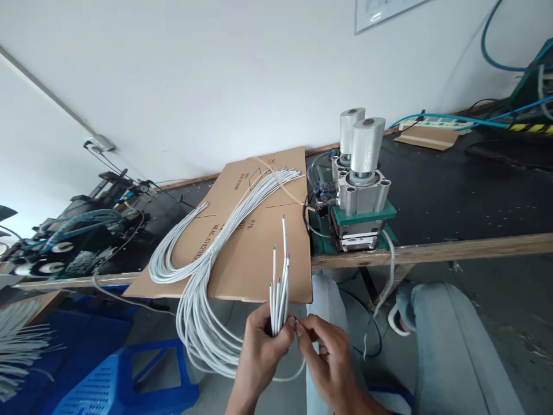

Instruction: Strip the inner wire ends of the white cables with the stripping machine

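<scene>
Several white cables [280, 300] stand upright in my left hand [264, 349], their tips coloured. The fingers of my left hand are wrapped round them. My right hand [322, 354] is beside it with thumb and forefinger pinched close to my left thumb; what they hold is too small to make out. A looped bundle of white cables [207, 259] lies over a flat cardboard sheet [276, 230] and hangs off its front edge towards my hands.
A metal press with two cylinders [362, 193] stands right of the cardboard on the black table [449, 196]. Other machinery [78, 242] is at the left. Below are a blue stool [129, 374] and more cables [19, 357]. My legs are beneath the table's edge.
</scene>
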The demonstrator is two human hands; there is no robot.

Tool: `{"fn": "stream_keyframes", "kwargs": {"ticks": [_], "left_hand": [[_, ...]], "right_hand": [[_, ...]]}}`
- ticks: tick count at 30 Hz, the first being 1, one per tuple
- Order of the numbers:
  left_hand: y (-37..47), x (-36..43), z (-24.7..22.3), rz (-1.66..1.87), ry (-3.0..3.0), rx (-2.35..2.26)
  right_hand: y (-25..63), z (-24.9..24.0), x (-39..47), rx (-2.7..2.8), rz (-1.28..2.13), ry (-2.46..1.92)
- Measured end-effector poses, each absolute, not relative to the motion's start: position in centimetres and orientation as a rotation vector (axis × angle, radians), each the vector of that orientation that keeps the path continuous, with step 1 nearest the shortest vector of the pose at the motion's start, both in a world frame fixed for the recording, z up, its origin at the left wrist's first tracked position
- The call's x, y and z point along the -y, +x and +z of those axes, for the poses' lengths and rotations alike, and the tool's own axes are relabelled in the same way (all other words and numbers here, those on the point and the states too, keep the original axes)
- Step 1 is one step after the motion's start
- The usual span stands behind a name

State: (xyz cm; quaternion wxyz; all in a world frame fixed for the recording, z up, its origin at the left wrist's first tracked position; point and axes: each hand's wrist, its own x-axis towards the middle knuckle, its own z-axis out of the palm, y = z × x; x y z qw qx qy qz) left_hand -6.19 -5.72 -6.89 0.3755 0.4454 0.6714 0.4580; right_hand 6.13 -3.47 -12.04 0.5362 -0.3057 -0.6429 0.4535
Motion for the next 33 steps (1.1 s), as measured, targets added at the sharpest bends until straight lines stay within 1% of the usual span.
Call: {"fn": "stream_keyframes", "kwargs": {"ticks": [3, 10, 17, 20, 23, 28, 30, 33], "left_hand": [[-6.4, 5.3, -6.2, 1.106, 1.279, -1.714], [-6.3, 5.0, -5.0, 0.942, 1.522, -1.698], [-6.0, 4.8, -4.1, 0.735, 1.675, -1.674], [-5.6, 4.7, -4.0, 0.672, 1.726, -1.682], [-5.5, 4.8, -4.0, 0.648, 1.742, -1.702], [-5.6, 5.0, -4.5, 0.722, 1.551, -1.758], [-5.5, 5.1, -4.8, 0.771, 1.466, -1.789], [-5.3, 5.3, -5.3, 0.829, 1.425, -1.842]], "right_hand": [[7.6, -12.0, 2.7, 1.702, 0.945, -0.682], [9.8, -12.2, 1.5, 1.995, 0.832, -0.638], [11.9, -10.4, 0.8, 2.337, 0.494, -0.531], [12.4, -9.9, 0.7, 2.413, 0.412, -0.506], [12.2, -10.2, 0.9, 2.342, 0.463, -0.522], [10.5, -12.1, 1.8, 1.929, 0.843, -0.643], [9.6, -12.8, 2.4, 1.779, 0.859, -0.695], [8.4, -13.2, 3.1, 1.659, 0.772, -0.736]]}}
